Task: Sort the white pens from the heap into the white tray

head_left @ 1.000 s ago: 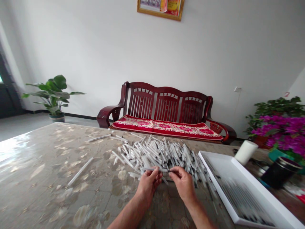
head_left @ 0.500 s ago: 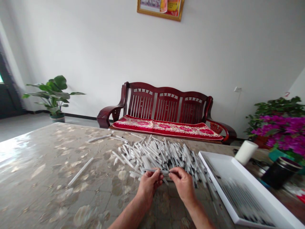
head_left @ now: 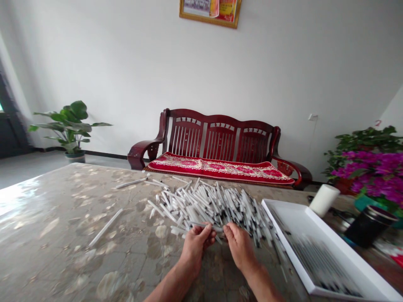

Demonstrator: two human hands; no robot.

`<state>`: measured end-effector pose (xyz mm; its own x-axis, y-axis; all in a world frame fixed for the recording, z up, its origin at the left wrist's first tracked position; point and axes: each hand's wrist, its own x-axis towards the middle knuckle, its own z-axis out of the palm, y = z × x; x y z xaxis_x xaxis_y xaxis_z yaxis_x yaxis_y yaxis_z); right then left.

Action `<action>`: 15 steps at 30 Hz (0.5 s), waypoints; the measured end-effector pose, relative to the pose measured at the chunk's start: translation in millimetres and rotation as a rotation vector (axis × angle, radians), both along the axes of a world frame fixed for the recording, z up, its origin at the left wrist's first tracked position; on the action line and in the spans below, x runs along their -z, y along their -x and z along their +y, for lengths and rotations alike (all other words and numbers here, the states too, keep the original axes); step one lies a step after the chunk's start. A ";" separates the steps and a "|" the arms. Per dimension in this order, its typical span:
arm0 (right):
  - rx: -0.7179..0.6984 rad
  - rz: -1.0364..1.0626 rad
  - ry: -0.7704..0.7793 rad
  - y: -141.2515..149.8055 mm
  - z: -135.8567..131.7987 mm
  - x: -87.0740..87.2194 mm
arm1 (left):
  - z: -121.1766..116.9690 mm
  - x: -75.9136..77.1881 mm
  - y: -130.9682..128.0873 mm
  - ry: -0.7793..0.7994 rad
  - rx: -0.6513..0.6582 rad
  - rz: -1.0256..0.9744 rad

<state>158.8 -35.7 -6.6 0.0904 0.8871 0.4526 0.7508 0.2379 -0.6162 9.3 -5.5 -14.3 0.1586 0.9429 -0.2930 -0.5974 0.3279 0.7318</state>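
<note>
Clearly, the slim tube (head_left: pixel 199 224) lies crosswise between your hands, at the near edge of the heap of pale tubes (head_left: pixel 201 197), so the likeliest trouble is a slip: it looks smooth and narrow, and uneven thumb pressure could roll it out of your grip and lose it among so many lookalikes. Pushing or twisting its ends out of line could bend it or make one end jump sideways. Lowering your knuckles might nudge the heap and send loose pieces sliding over the glossy table (head_left: pixel 56 247), and a wide swing of your right elbow could catch the white tray (head_left: pixel 346 247), jolting the row of thin rods (head_left: pixel 324 262) inside. As for pose, your forearms reach forward from the near side and angle toward each other, bringing the fingertips close together. Your left hand (head_left: pixel 195 244) pinches the tube beneath its thumb, the other fingers curled in underneath; your right hand (head_left: pixel 239 244) meets it from the opposite side, fingers pressed together at the right end and apparently pinching it, though they cover that tip, so you cannot tell exactly what sits between them
</note>
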 end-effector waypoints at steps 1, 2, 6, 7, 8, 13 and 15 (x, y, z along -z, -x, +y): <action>-0.010 0.012 0.011 0.2 -0.4 -0.8 | 0.3 -0.2 0.1 0.004 -0.001 -0.001; -0.026 0.029 0.017 0.1 -0.8 -1.5 | 0.7 -0.6 0.4 0.008 0.001 -0.002; -0.063 0.043 -0.027 -2.1 0.5 0.5 | 1.3 -0.9 1.0 0.000 0.025 -0.001; -0.053 0.031 -0.032 -2.6 1.5 2.6 | 1.2 -0.6 0.8 -0.008 0.032 0.002; -0.036 0.025 -0.029 -3.0 2.5 5.1 | 1.1 -0.2 0.5 -0.016 0.035 0.006; -0.025 0.100 0.058 -2.1 4.0 9.9 | 1.8 -0.1 -1.0 -0.018 0.017 0.004; -0.054 0.096 0.052 -1.1 3.4 8.1 | 2.2 -0.8 -1.1 -0.015 0.016 -0.001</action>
